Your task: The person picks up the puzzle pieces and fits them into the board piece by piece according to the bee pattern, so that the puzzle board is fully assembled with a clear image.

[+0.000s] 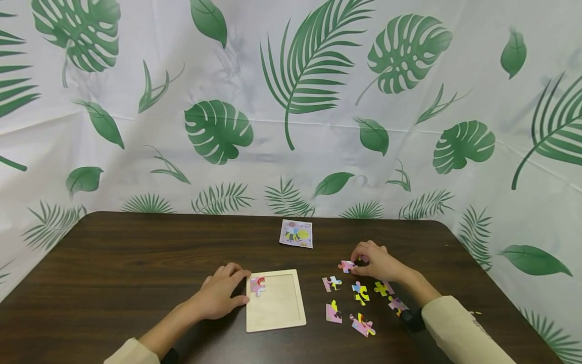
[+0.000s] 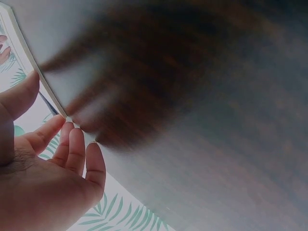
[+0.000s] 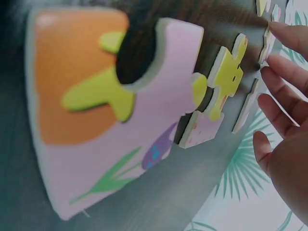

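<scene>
- from where i stand, the left grip rests spread at the near-side of me to see: along the left edge of the tray, thumb apart from the fingers. a push too hard there could skid the tray over the counter, into the loose pieces on its right.
- the one piece inside the tray, the corner piece, sits at the far left with no neighbour to lock it — a knock on the rim might shift it.
- the right grip looks narrow, thumb and finger at the right edge of the pink piece, to the right of the tray; i cannot tell whether it's pinched or only touched. a hold on that edge alone could let it twist or slip.
- a half-hidden piece lies under that same grip, so the fingers might nudge or catch both.
- a black strap shows low under the right sleeve, just beside the patterned piece; dragging the arm across could sweep that one along.
- the loose pieces point every which way — easy to turn one wrongly. the card with the bee lies well apart, beyond the tray; looking up at it could cost care at the fingertips.
</scene>
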`<control>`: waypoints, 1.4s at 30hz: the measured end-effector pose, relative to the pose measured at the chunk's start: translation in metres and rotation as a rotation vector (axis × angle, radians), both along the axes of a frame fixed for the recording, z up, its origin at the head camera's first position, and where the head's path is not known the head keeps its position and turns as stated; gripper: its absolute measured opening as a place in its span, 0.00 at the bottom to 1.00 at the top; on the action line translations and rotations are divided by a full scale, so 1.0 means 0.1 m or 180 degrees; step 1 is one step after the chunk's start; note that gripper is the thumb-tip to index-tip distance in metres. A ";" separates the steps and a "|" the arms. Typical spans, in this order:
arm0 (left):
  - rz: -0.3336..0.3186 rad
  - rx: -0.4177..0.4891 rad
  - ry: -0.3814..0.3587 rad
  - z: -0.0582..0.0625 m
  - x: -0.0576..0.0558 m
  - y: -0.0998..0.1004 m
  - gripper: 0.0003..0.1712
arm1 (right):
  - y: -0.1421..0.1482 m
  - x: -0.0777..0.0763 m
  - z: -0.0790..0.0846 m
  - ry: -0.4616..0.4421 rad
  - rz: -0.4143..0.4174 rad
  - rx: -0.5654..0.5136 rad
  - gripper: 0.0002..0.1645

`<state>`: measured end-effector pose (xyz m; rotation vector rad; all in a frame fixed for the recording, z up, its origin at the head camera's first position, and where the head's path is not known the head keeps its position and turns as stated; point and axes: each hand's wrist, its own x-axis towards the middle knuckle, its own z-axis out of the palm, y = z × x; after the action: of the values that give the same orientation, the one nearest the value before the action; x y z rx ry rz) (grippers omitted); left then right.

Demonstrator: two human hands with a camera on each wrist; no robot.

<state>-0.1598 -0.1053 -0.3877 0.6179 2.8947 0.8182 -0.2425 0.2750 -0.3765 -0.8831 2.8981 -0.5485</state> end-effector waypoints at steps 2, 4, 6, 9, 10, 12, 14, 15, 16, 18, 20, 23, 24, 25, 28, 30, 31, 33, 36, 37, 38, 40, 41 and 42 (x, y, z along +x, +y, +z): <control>0.0003 0.0000 -0.0004 0.00 0.00 0.00 0.26 | 0.00 0.00 0.00 0.0010 -0.0009 -0.0006 0.11; 0.0002 -0.0002 -0.0003 0.00 0.00 0.00 0.26 | -0.01 0.00 0.00 0.0012 -0.0024 -0.0004 0.11; -0.0011 0.0002 0.0005 0.00 0.00 -0.01 0.26 | -0.02 0.00 0.01 0.0010 -0.0039 -0.0005 0.11; -0.0024 0.0019 0.0008 0.00 0.00 -0.01 0.26 | -0.02 0.00 0.01 0.0015 -0.0051 -0.0011 0.11; -0.0029 0.0021 0.0011 0.00 0.00 -0.01 0.26 | -0.03 0.00 0.01 0.0020 -0.0062 -0.0011 0.11; -0.0035 0.0031 0.0012 0.00 0.00 -0.01 0.27 | -0.03 0.00 0.00 0.0009 -0.0082 -0.0024 0.11; -0.0036 0.0031 0.0014 0.00 0.00 -0.01 0.27 | -0.05 -0.01 0.00 -0.0010 -0.0082 -0.0052 0.10; -0.0037 0.0030 0.0017 -0.01 0.00 -0.01 0.27 | -0.06 -0.01 0.00 -0.0018 -0.0080 -0.0072 0.09; -0.0037 0.0028 0.0018 -0.01 0.00 -0.02 0.27 | -0.08 -0.01 0.00 -0.0026 -0.0072 -0.0099 0.09; -0.0032 0.0026 0.0022 -0.01 0.00 -0.02 0.27 | -0.12 -0.01 0.01 -0.0042 -0.0035 -0.0137 0.08; -0.0023 0.0013 0.0020 -0.01 0.00 -0.01 0.26 | -0.18 -0.01 0.03 -0.0070 0.0001 -0.0170 0.08; -0.0007 -0.0013 0.0016 -0.01 0.01 -0.01 0.26 | -0.30 -0.01 0.07 -0.0132 0.0037 -0.0186 0.08; -0.0001 -0.0024 0.0015 -0.01 0.01 0.00 0.26 | -0.34 0.00 0.08 -0.0159 0.0045 -0.0186 0.08; 0.0002 -0.0027 0.0017 -0.01 0.01 0.00 0.26 | -0.39 0.00 0.09 -0.0181 0.0053 -0.0185 0.08; 0.0000 -0.0031 0.0029 -0.01 0.01 -0.01 0.26 | -0.55 0.03 0.11 -0.0188 0.0108 -0.0165 0.08; -0.0005 -0.0039 0.0028 -0.01 0.01 -0.01 0.26 | -0.65 0.05 0.12 -0.0176 0.0173 -0.0157 0.09; -0.0008 -0.0039 0.0023 0.00 0.01 -0.01 0.26 | -0.70 0.07 0.12 -0.0178 0.0211 -0.0175 0.09; -0.0008 -0.0048 0.0004 0.00 0.01 0.00 0.27 | -0.82 0.09 0.12 -0.0201 0.0311 -0.0217 0.09; -0.0014 -0.0049 0.0006 0.00 0.01 0.00 0.27 | -0.99 0.12 0.12 -0.0268 0.0417 -0.0291 0.09; -0.0014 -0.0042 0.0009 0.01 0.01 -0.01 0.27 | -1.04 0.14 0.12 -0.0282 0.0444 -0.0302 0.09; -0.0014 -0.0046 0.0016 0.01 0.01 -0.01 0.27 | -1.09 0.14 0.12 -0.0284 0.0475 -0.0296 0.09; -0.0019 -0.0033 0.0019 0.01 0.01 -0.01 0.27 | -1.19 0.17 0.11 -0.0288 0.0497 -0.0280 0.09; -0.0021 -0.0032 0.0016 0.02 0.01 -0.01 0.27 | -1.23 0.17 0.11 -0.0274 0.0517 -0.0262 0.09; -0.0025 -0.0033 0.0015 0.02 0.01 -0.01 0.27 | -1.27 0.18 0.10 -0.0273 0.0524 -0.0247 0.09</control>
<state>-0.1591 -0.1059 -0.3857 0.6308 2.8968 0.8013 -0.2244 0.1483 -0.3664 -1.0685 2.7127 -0.6697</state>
